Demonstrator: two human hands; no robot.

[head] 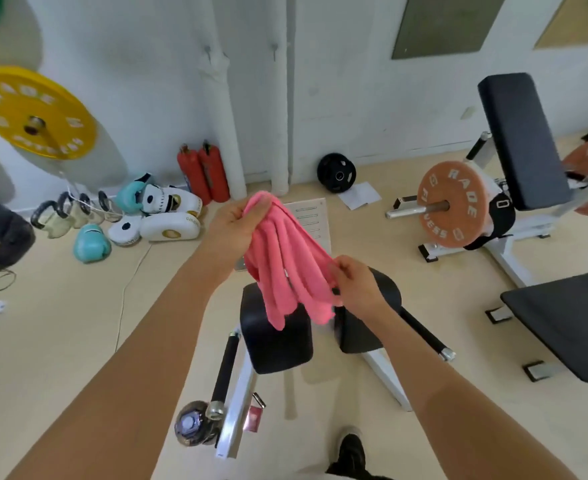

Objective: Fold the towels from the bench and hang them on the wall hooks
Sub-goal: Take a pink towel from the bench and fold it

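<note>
Head view: I see pink towel (287, 261) bunched, held in air above black padded bench (275, 341). Left hand (232, 230) grips its upper end, fingers curled. Right hand (356, 285) pinches lower edge. Two wall hooks (274, 48) above, bare.

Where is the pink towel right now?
In the head view, the pink towel hangs bunched at centre frame, held up between the left hand and the right hand, above the black padded bench.
</note>
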